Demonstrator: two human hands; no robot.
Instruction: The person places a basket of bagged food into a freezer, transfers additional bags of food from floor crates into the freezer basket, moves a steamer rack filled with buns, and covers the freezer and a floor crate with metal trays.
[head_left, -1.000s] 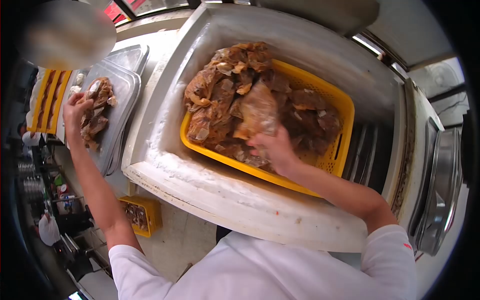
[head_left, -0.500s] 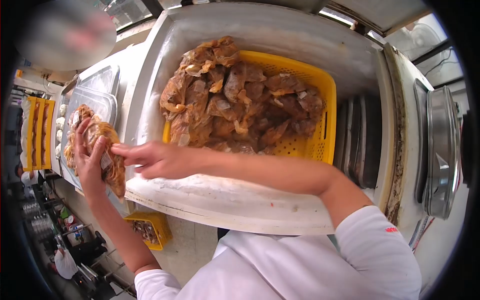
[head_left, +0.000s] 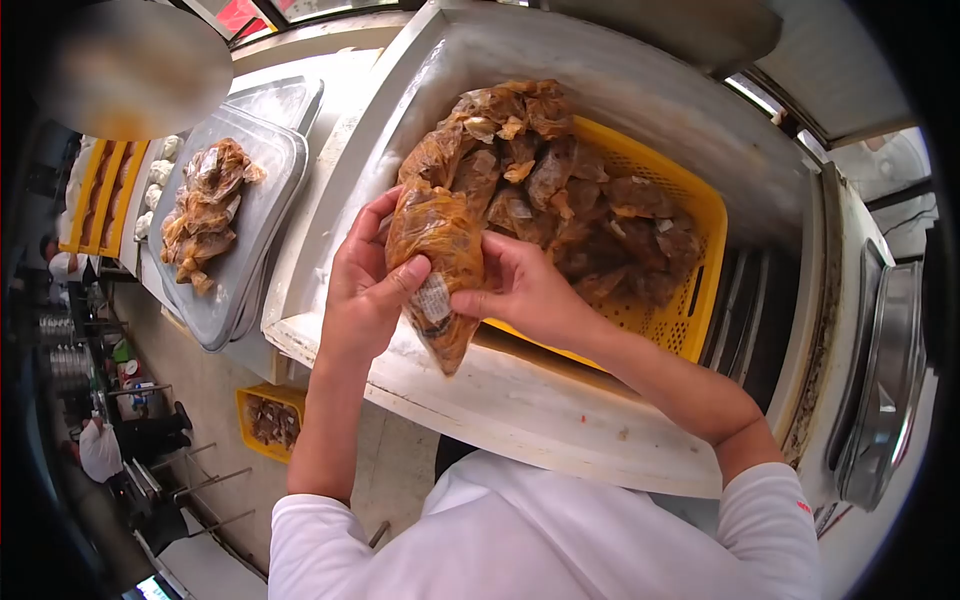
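Between my two hands is a clear plastic bag of brown food [head_left: 437, 240], tapering to a point at the bottom and bearing a white printed label. My left hand [head_left: 372, 275] wraps its left side, thumb across the front. From the right, my right hand [head_left: 520, 290] grips it, with the thumb near the label. Behind it, a yellow perforated crate [head_left: 690, 330] sits in a frosted chest freezer [head_left: 600, 60], heaped with similar brown bags [head_left: 550, 170]. What exactly the bags contain I cannot make out.
Left of the freezer, more bagged food [head_left: 210, 210] lies on a clear plastic lid [head_left: 262, 165]. A smaller yellow crate [head_left: 262, 445] of bags stands on the floor. Metal trays [head_left: 745, 300] stand inside the freezer's right end. A person [head_left: 100, 450] is in the background at left.
The bag has moved right, from above the plastic lid to the freezer's front. My right hand has drawn in and now grips it too. The camera view has shifted.
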